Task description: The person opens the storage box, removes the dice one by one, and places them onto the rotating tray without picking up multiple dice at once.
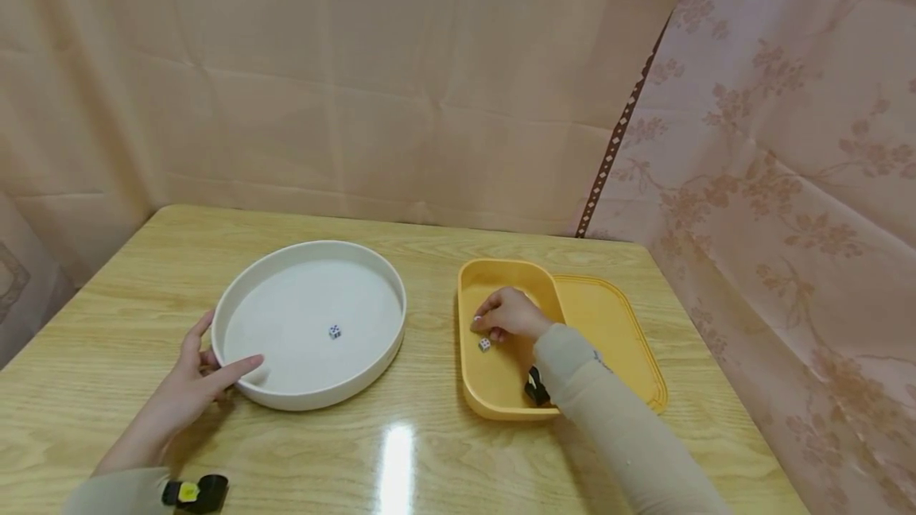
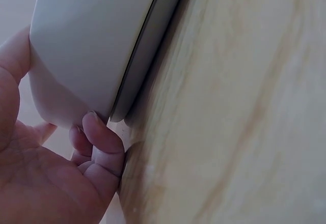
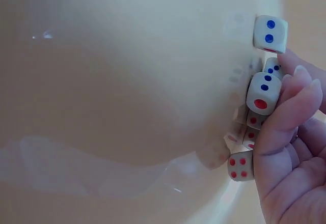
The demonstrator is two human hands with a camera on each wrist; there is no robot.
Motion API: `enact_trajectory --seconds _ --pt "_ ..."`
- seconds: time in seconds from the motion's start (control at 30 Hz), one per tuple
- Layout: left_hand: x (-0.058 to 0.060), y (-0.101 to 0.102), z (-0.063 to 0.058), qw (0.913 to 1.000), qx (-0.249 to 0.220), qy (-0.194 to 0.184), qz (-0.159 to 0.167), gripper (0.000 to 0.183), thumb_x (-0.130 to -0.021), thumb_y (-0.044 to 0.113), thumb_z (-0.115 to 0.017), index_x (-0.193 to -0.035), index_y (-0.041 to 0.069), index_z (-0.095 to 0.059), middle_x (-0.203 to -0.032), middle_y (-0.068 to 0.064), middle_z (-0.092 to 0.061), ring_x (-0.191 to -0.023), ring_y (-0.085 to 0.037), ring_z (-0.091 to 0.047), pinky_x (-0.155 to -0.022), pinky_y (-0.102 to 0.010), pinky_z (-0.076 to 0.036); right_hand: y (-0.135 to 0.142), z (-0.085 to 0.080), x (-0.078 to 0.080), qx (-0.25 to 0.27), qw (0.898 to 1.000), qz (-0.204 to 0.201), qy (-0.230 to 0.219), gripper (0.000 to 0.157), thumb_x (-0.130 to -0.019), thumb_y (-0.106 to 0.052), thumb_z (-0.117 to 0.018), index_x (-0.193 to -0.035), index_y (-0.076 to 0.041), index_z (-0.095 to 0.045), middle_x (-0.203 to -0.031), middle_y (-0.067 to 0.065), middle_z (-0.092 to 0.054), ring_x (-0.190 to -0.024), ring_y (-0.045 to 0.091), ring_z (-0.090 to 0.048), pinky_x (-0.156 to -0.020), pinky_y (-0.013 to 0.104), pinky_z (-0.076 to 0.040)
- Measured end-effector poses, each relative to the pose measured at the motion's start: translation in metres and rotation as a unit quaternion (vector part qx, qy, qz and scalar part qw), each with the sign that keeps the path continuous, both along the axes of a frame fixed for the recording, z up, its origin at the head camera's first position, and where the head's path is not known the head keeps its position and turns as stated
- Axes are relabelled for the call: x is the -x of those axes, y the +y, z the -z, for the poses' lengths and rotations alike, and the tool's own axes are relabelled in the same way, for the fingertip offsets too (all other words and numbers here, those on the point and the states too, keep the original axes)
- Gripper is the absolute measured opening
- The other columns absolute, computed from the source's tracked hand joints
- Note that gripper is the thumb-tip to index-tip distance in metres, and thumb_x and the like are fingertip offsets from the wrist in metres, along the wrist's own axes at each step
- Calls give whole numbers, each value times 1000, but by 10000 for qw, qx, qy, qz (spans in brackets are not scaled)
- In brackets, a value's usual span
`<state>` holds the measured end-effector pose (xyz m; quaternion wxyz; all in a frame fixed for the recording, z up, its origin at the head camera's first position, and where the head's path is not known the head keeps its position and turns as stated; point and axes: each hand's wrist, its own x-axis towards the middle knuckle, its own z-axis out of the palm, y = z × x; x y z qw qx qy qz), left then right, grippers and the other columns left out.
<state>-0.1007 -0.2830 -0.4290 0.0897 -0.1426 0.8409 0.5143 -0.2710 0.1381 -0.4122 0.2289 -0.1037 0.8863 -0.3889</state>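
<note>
Left grip [image 1: 192, 381] clasps white tray [image 1: 304, 400]; right grip [image 1: 517, 314] beside dice [image 3: 263, 93], hold unclear.

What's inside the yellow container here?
Several white dice with red and blue pips, and the right hand among them. The hand and cream sleeve cover part of the yellow container, so any dice beneath can't be counted.

1. The right hand [image 1: 511, 314] and its sleeve [image 1: 622, 420] hide part of the yellow box [image 1: 494, 388].
2. The box and sleeve cover some of the flat yellow piece [image 1: 601, 316].
3. Some dice [image 3: 254, 120] hide behind others, so I can't count them.
4. In the left wrist view, the edge cuts off the left hand [image 2: 56, 178] and the white tray [image 2: 86, 46].
5. From the head, the tray's die [image 1: 335, 331] is too tiny to count its dots.
</note>
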Motion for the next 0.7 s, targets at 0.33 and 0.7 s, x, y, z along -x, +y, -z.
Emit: enact_trajectory --seconds 0.33,0.7 --pt "0 0 0 10000 -35 -78 -1 113 -95 47 -63 -153 18 29 -110 -15 -46 -81 -14 -53 -68 -26 -46 1 -5 -3 319 9995 64 -15 17 -89 -12 -73 -95 2 -68 -74 6 -68 -52 9 -56 -53 23 -51" --pt "0 0 -1 9999 -19 -123 -29 114 -95 47 -63 -153 19 30 -107 -13 -45 -81 -14 -52 -68 -26 -46 1 -14 -4 784 9967 -21 -194 19 -91 -12 -71 -99 4 -65 -78 12 -66 -53 11 -59 -54 27 -54"
